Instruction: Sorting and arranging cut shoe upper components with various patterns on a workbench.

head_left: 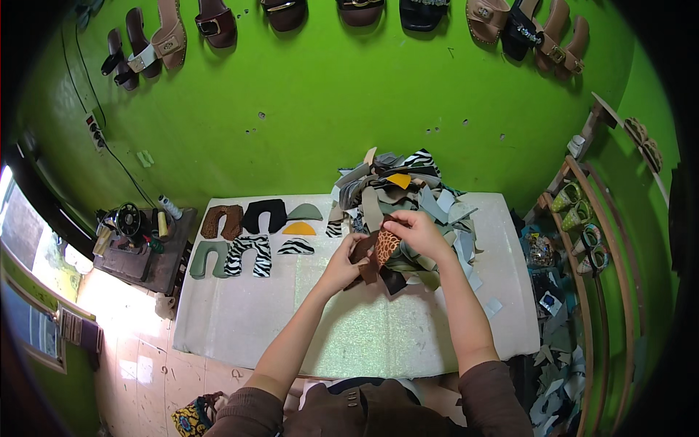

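Over the front of a heaped pile of cut material scraps (pixel 429 200), my two hands hold pieces close together. My left hand (pixel 344 264) is closed on a dark brown scrap (pixel 364 250). My right hand (pixel 421 234) pinches the top of an orange-brown animal-print scrap (pixel 387 247). The fingertips partly cover both pieces, and whether the two are joined I cannot tell. To the left lie sorted cutouts: U-shaped pieces in brown print (pixel 221 221), black (pixel 264 216), green (pixel 209 259) and zebra print (pixel 248 256). Half-round pieces in green (pixel 306 212), yellow (pixel 299 229) and zebra print (pixel 296 247) lie beside them.
The pale-covered table (pixel 240 320) meets a green wall hung with sandals (pixel 216 22). A sewing machine (pixel 129 222) with thread spools stands on a small table at left. On the right are a wooden rack (pixel 582 291) with shoes and more scraps (pixel 557 379) heaped low down.
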The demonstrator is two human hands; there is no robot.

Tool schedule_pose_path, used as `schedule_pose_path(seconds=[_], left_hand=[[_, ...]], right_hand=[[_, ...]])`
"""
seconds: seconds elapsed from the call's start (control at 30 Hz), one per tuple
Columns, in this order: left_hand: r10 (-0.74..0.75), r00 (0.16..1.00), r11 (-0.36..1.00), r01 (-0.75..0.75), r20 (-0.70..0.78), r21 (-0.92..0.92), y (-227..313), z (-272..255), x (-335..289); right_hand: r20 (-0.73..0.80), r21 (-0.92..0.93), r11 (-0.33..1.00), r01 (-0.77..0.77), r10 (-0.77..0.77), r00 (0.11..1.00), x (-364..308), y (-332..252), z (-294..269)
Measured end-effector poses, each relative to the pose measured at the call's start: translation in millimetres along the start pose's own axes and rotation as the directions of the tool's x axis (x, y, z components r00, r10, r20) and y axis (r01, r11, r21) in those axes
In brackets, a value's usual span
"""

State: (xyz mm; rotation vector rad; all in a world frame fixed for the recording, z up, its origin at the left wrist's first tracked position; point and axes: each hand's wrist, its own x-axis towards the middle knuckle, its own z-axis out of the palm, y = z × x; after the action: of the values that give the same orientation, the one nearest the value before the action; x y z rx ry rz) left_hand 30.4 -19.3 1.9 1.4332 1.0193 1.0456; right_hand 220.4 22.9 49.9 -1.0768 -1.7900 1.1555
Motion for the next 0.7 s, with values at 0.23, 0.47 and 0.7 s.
schedule_pose_path(seconds=[0.23, 0.47, 0.7], left_hand=[[0.068, 0.978, 0.996, -0.078, 0.196, 0.044, -19, -4, -5], [-0.124, 0.967, 0.962, 0.172, 0.221, -0.211, -1, -10, -11], [-0.184, 0.963, 0.742, 0.268, 0.199, -0.615, -42, -17, -11]], right_hand=[[-0.091, 0.200, 0.979, 0.026, -0.008, 0.996, -8, 11, -7], [-0.165, 0.024, 0.999, -0.037, 0.040, 0.986, -15, 34, -26], [-0.498, -0.291, 0.955, -0.052, -0.105, 0.861, -22, 41, 13]])
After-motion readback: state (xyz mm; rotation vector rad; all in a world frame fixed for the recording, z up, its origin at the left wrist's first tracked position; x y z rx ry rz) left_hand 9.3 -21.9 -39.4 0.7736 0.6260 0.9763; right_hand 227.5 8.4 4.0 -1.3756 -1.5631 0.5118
